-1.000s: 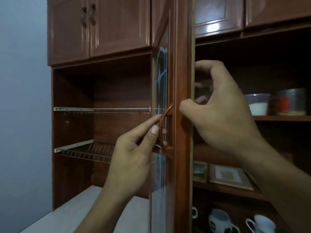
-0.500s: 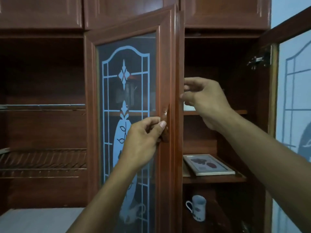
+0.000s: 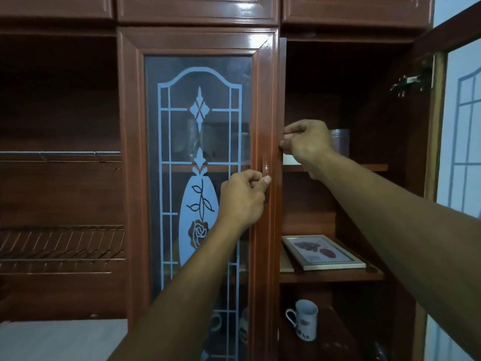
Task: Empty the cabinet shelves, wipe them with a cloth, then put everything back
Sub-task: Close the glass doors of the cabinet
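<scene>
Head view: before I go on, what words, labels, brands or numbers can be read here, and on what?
No text can be read in this view.
On the framed picture: red shapes only, no legible words.
On the mug: dark red print, no lettering visible.
On the glass door: frosted vase-and-rose pattern, no writing.
On the container behind the right hand: any label hidden or too dim to tell.

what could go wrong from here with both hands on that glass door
1. The right hand pinches the free edge of the glass door. If the left hand on the handle pushes it shut, fingers could get caught.
2. The other door stands open near the right arm, so an elbow might knock it.
3. The glass could rattle or crack if the door slams.
</scene>
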`<state>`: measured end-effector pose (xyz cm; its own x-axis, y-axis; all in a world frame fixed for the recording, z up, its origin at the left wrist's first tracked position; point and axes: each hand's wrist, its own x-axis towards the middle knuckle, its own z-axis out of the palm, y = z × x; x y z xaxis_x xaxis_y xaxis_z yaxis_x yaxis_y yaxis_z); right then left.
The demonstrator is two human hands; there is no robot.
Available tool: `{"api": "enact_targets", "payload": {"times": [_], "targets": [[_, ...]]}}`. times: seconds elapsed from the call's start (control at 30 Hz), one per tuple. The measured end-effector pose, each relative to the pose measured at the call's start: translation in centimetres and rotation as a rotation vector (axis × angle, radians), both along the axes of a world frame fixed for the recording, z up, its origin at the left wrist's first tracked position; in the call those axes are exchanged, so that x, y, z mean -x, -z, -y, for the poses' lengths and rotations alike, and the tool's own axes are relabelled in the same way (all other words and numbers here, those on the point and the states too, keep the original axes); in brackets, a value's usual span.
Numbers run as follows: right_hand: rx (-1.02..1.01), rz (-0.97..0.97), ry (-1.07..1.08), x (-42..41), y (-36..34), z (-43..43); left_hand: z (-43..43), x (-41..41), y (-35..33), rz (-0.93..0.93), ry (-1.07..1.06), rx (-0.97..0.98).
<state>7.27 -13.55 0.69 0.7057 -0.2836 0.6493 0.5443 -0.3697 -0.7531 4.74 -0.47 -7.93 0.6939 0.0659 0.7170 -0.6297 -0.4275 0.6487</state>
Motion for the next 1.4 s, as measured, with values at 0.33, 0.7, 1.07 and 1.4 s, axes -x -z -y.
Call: {"api": "enact_targets", "payload": {"times": [0.33,0.7,1.07,1.4], "targets": [[-0.051,-0.007,0.001,-1.7,-0.3,0.1,0.2,-1.4,-1.0,-0.034,-0.040,-0.031],[-0.050,0.018,-0.068,-1.0,0.6,0.1,0.3,-0.4,-0.9,-0.031,-0.065,-0.090],[-0.048,0.027,-0.158,3.5,3.1,2.1,2.2,1.9,2.3,0.085,-0.158,0.195],[-0.062,-0.177,-0.169,8.4,12.5,7.6,7.4,4.2,12.2,-0.150,0.038,0.341]]}}
